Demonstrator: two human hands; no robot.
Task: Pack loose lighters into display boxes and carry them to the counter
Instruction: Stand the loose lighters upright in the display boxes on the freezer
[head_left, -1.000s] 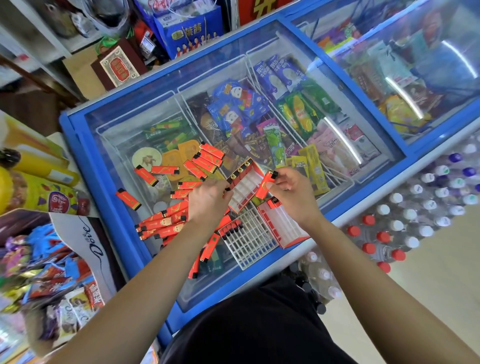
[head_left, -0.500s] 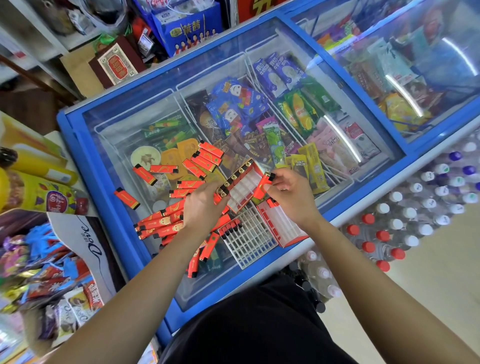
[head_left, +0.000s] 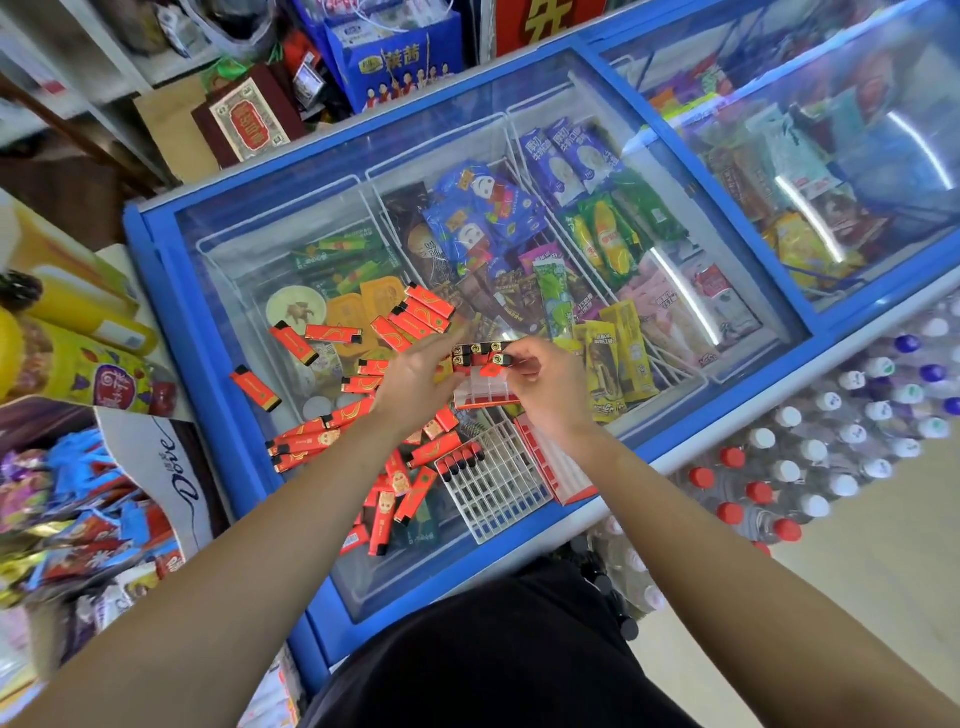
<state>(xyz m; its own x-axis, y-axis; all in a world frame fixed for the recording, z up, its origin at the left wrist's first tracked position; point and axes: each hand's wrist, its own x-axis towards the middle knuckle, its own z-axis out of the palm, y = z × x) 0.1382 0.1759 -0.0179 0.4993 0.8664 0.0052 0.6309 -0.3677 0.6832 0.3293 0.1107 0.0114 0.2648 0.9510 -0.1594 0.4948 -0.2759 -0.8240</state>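
Note:
A red display box with white slots is held above the freezer lid, a few lighters standing in its far row. My left hand grips its left side. My right hand pinches a red lighter at the box's upper right slot. Several loose red lighters lie scattered on the glass to the left and below. A white divider grid with a few dark-capped lighters in it lies near the front edge, beside a second red box.
The blue-framed glass freezer holds ice creams under its lid. Bottled water packs stand on the floor at right. A snack display marked Dove sits at left. Gift boxes crowd the back.
The box has turned from tilted to roughly level and shifted slightly toward me. My right hand has brought the lighter down to the box's far row.

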